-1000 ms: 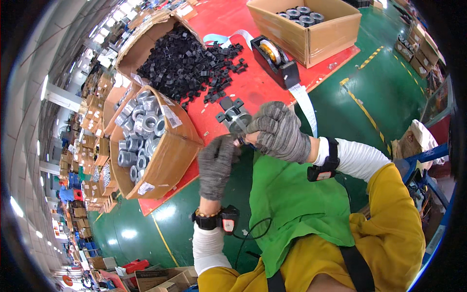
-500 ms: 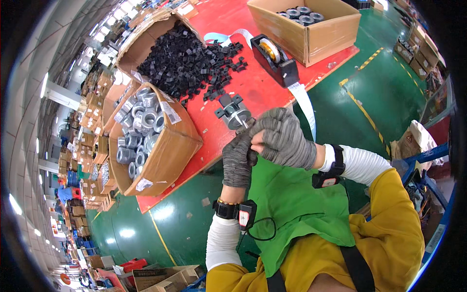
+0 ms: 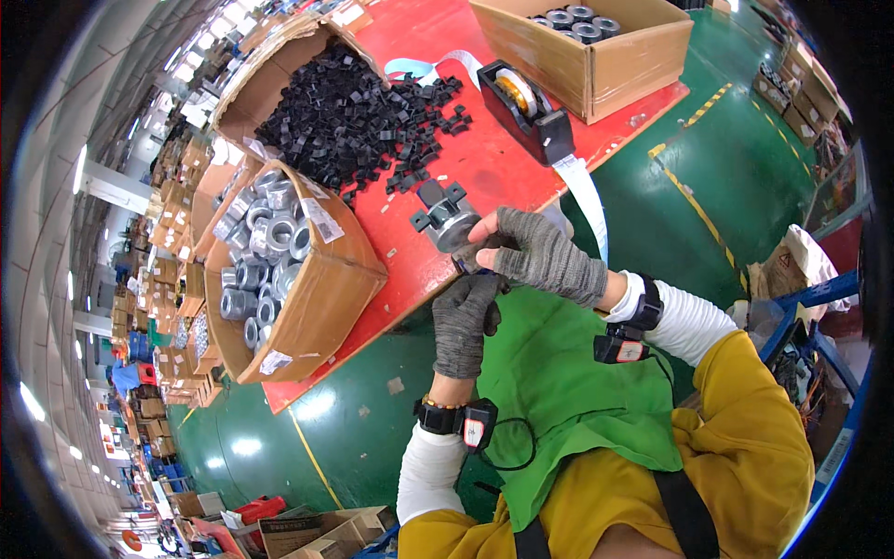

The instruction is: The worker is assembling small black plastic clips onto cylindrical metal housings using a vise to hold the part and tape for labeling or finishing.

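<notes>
Both hands, in grey fingerless gloves, meet at the near edge of the red counter (image 3: 521,177). The right hand (image 3: 545,261) has its fingers closed on a small dark part (image 3: 470,264), pinched between thumb and forefinger, with the bare fingertips showing. The left hand (image 3: 464,321) comes up from below and its fingers curl around the same part from underneath; how firmly it grips I cannot tell, because the glove hides the tips. Just beside the hands, on the counter, stands one grey metal ring (image 3: 456,228) with two black clips (image 3: 438,196) fitted near it. Three open cardboard boxes are on the counter: the left box (image 3: 321,289) is full of grey metal rings, too many to count; the far left box (image 3: 251,93) spills a heap of black clips (image 3: 363,112) over the counter, also too many to count; the far right box (image 3: 596,65) shows about five dark rings at its top. One black tape dispenser (image 3: 526,107) stands between the heap and the far right box. Each wrist wears one black band with a small device. The floor (image 3: 726,158) is green.
</notes>
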Demonstrator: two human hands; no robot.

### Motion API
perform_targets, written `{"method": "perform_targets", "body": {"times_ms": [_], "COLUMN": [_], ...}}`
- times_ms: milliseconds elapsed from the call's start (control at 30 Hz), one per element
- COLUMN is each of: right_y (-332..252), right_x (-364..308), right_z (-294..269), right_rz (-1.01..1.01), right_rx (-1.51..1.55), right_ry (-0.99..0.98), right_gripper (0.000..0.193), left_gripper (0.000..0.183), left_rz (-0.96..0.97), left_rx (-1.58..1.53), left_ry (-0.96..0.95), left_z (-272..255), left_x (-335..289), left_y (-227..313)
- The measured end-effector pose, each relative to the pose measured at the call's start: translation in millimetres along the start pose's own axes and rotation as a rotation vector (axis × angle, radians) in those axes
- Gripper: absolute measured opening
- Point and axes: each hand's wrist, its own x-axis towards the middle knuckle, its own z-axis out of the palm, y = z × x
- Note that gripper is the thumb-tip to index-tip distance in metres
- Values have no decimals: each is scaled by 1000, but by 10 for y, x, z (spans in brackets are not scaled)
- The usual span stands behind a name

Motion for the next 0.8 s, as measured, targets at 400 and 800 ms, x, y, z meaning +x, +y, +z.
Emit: {"method": "perform_targets", "body": {"times_ms": [400, 800], "right_y": [56, -5], "right_x": [-148, -222], "right_z": [-71, -63], "right_rz": [-27, -50], "right_rx": [-12, -95], "right_ry": [-15, 30], "right_gripper": [22, 17], "left_gripper": [18, 22], "left_rz": [-32, 278], "left_rx": [-68, 165], "left_ry": [162, 209], "left_z": [-182, 129], "left_x": [-45, 230], "left_y": [136, 207]}}
